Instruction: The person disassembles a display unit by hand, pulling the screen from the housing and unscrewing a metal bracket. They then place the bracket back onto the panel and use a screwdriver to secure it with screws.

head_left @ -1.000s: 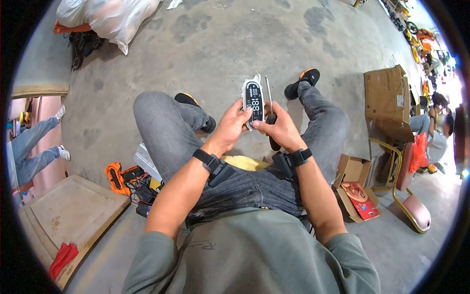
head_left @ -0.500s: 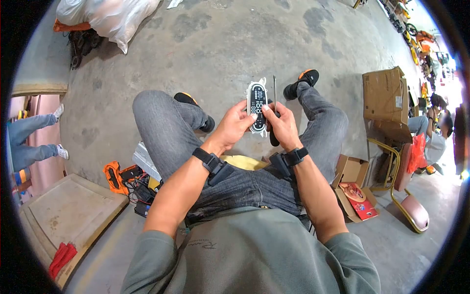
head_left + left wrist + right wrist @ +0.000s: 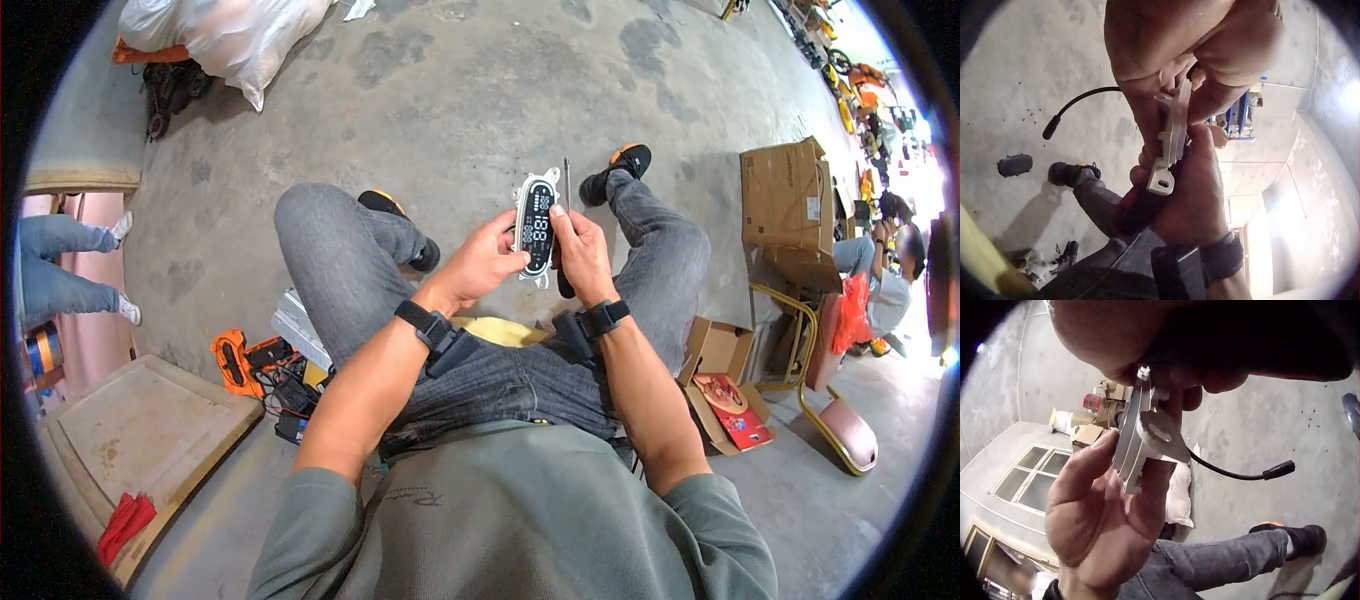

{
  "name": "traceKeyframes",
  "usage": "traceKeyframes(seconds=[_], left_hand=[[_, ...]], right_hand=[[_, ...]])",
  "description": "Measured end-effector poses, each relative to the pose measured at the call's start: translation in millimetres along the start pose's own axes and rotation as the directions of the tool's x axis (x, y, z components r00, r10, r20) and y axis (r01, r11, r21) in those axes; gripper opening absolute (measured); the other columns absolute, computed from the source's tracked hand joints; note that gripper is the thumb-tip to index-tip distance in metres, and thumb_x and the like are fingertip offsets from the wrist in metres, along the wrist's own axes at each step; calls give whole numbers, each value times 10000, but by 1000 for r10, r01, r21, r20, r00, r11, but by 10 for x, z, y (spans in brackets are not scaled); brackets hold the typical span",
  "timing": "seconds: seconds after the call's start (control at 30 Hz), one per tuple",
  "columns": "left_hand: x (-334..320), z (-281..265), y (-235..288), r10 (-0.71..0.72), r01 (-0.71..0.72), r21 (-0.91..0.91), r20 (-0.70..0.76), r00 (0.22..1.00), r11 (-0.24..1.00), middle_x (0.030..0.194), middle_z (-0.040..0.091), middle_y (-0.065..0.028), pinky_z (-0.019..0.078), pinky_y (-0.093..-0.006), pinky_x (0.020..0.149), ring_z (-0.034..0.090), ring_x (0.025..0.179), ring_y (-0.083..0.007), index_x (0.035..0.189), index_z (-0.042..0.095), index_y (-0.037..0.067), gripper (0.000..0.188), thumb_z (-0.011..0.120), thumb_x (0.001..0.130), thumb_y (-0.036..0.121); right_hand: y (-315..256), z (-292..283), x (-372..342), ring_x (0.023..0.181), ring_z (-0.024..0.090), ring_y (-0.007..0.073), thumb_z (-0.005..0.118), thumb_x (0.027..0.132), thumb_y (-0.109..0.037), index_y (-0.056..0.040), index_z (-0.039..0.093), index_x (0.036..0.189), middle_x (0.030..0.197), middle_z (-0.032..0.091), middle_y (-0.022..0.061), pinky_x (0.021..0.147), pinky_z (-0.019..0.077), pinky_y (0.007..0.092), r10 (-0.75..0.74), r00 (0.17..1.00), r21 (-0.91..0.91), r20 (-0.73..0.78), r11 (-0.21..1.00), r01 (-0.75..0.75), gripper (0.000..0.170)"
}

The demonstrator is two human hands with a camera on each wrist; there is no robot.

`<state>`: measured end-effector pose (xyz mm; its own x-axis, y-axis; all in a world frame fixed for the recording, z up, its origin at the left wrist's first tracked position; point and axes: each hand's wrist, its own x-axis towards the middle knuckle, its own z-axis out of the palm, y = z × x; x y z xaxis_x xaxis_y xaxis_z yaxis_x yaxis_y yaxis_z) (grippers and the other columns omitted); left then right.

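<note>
A long oval digital display panel (image 3: 537, 228), with a black face, white digits and a pale rim with mounting tabs, is held up between both hands over the lap. My left hand (image 3: 474, 264) grips its lower left edge, the thumb near the bottom of the face. My right hand (image 3: 586, 254) pinches the right edge, thumb upward along it. That same hand holds a screwdriver (image 3: 567, 185), its thin shaft upright beside the panel and dark handle mostly hidden by the fingers. From behind the panel a black cable (image 3: 1229, 475) hangs out, ending in a plug (image 3: 1279, 470).
An orange case (image 3: 238, 365) and dark gear lie by the left thigh. To the right stand an open carton (image 3: 722, 350), a tall cardboard box (image 3: 790, 200) and a tipped chair frame (image 3: 800, 345). A wooden board (image 3: 150, 425) carries a red cloth (image 3: 127, 528). Other people sit or stand at both sides.
The display panel has shifted right and slightly down, now leaning rightward at the top. My right thumb has moved from its lower end up the right edge; the screwdriver shaft has moved right.
</note>
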<state>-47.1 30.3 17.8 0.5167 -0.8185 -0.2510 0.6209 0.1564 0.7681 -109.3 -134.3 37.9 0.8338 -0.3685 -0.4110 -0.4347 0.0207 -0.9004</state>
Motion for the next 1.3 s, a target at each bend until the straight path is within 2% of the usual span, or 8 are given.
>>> traceKeyframes(seconds=[0.3, 0.37, 0.47, 0.57, 0.6, 0.77, 0.93, 1.3], left_hand=[[-35, 87, 113, -123, 127, -54, 58, 991, 990, 1255, 590, -70, 493, -278, 920, 592, 1113, -136, 1477, 340, 44, 710, 499, 798, -88], [-36, 26, 67, -117, 118, -15, 83, 990, 993, 1242, 589, -71, 494, -283, 904, 589, 1099, -126, 1471, 346, 53, 648, 556, 861, -8], [-30, 81, -19, -181, 189, 1, -276, 944, 982, 1179, 612, -86, 521, -313, 846, 611, 1046, -137, 1358, 426, 25, 545, 615, 970, 358], [-31, 123, 45, -317, 344, 87, -233, 920, 935, 1076, 648, -89, 554, -299, 723, 659, 903, -149, 1272, 476, 18, 478, 585, 984, 384], [-32, 160, 48, -303, 325, 105, -187, 935, 940, 954, 672, -75, 555, -279, 609, 671, 760, -152, 1214, 508, 23, 429, 585, 985, 377], [6, 124, -38, -232, 266, 300, -143, 962, 916, 874, 681, -48, 528, -269, 567, 663, 721, -139, 1192, 519, 16, 377, 619, 974, 306], [13, 79, -57, -140, 144, 99, -53, 989, 985, 934, 673, -66, 534, -262, 631, 666, 755, -154, 1218, 504, 13, 346, 667, 929, 111], [-58, 35, 2, -180, 169, 103, 106, 978, 980, 1146, 614, -87, 528, -304, 840, 633, 1008, -179, 1415, 368, 34, 617, 642, 865, -22]], right_hand=[[-72, -122, 47, 593, 521, 42, 615, 968, -316, -29, 646, 954, 715, 587, -37, 520, 412, 224, -114, 993, 40, 27, 993, 113, 289], [-63, -149, 51, 626, 537, 39, 664, 937, -279, -25, 645, 977, 750, 609, -36, 541, 420, 214, -37, 999, 86, 34, 996, 34, 257], [-59, -175, 53, 633, 539, 41, 689, 923, -249, -34, 642, 993, 773, 625, -23, 556, 444, 213, 0, 1000, 255, 3, 967, -1, 231], [-90, -181, 41, 623, 533, 43, 685, 926, -249, -33, 639, 994, 763, 617, -22, 554, 442, 213, -8, 999, 202, -32, 979, 15, 231], [-117, -174, 34, 623, 534, 43, 685, 926, -249, -33, 639, 994, 763, 617, -22, 554, 442, 213, -9, 999, 204, -33, 979, 16, 231], [-95, -158, 17, 611, 523, 57, 680, 930, -260, -30, 634, 987, 749, 604, -20, 549, 428, 219, 4, 1000, 186, -30, 983, 1, 241], [-63, -185, 49, 608, 516, 55, 675, 933, -262, -33, 633, 980, 749, 600, -18, 544, 426, 219, 9, 999, 210, -36, 978, -1, 238], [-47, -234, 85, 614, 528, 50, 675, 932, -243, -44, 641, 983, 756, 616, -23, 539, 423, 211, 32, 999, 278, -31, 960, -23, 209]])
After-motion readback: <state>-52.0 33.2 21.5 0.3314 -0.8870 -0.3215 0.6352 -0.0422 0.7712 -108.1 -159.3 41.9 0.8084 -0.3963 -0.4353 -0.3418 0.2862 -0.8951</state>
